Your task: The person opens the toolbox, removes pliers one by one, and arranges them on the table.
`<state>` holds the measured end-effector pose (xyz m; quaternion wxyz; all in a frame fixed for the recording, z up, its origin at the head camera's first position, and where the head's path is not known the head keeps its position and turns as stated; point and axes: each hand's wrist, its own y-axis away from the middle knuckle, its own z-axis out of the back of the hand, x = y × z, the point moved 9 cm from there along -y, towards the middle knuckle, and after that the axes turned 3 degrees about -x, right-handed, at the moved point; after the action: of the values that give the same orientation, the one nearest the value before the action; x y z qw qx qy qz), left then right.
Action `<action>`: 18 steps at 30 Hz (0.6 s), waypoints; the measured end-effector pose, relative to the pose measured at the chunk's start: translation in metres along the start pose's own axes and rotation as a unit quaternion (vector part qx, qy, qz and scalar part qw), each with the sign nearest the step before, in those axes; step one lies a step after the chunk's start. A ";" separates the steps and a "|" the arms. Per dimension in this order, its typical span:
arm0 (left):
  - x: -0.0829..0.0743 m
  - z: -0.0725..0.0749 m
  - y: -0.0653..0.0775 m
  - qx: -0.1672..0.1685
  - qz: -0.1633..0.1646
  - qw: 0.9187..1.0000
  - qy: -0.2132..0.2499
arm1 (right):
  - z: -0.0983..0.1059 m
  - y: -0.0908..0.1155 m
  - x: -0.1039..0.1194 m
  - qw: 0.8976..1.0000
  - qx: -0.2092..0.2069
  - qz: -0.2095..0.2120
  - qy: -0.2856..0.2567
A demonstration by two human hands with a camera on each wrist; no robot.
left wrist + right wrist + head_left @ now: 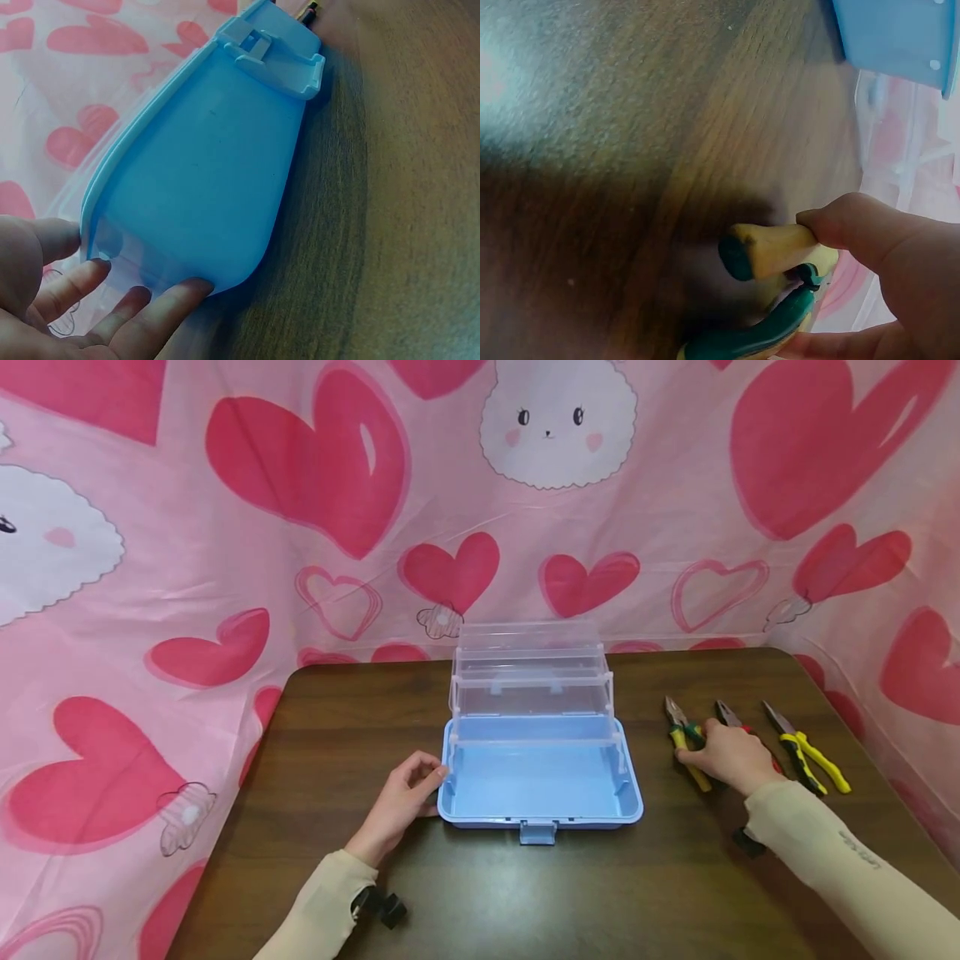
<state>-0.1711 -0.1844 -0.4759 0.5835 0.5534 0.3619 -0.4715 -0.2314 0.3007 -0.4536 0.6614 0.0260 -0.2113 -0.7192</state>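
A light-blue plastic toolbox [538, 787] stands with its clear lid and trays raised at the back. My left hand [401, 797] holds its left end, the thumb at the rim and fingertips against the end wall [169, 259]. To the right of the box, my right hand [731, 758] grips pliers with yellow and green handles [681, 739]. In the right wrist view the thumb presses the yellow handle [772, 251], while a finger lies along the green handle [757, 330]. The pliers' metal jaws point toward the back of the table.
Pliers with red handles [726, 714] lie partly hidden behind my right hand. Farther right are long-nose pliers with yellow and black handles [806, 747]. The brown wooden table [360, 702] meets a pink heart-print cloth [337, 535] at its back edge. A latch [537, 833] hangs at the box front.
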 end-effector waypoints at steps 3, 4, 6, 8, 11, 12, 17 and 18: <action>0.000 0.000 0.001 -0.004 0.001 1.000 0.001 | -0.001 -0.001 0.001 1.000 -0.001 -0.002 0.002; 0.000 0.000 0.001 -0.004 0.001 1.000 0.001 | -0.001 -0.001 0.001 1.000 -0.001 -0.002 0.003; 0.000 0.000 0.001 -0.004 0.001 1.000 0.001 | -0.001 -0.002 0.002 1.000 -0.001 -0.003 0.004; 0.000 0.000 0.001 -0.004 0.001 1.000 0.000 | -0.002 -0.002 0.002 1.000 0.001 -0.006 0.004; 0.001 0.001 0.001 -0.005 0.002 1.000 -0.001 | -0.004 -0.003 0.003 1.000 0.005 -0.010 0.003; 0.001 0.001 0.001 -0.005 0.002 1.000 0.000 | -0.005 -0.003 0.003 1.000 0.007 -0.010 0.003; 0.001 0.000 0.001 -0.003 0.002 1.000 0.001 | -0.008 -0.001 0.003 1.000 0.011 -0.010 0.005; 0.001 0.000 0.001 -0.002 0.001 1.000 0.001 | -0.008 0.000 0.003 1.000 0.011 -0.009 0.006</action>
<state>-0.1698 -0.1843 -0.4767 0.5851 0.5530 0.3629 -0.4691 -0.2293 0.2959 -0.4604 0.6555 0.0397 -0.2150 -0.7228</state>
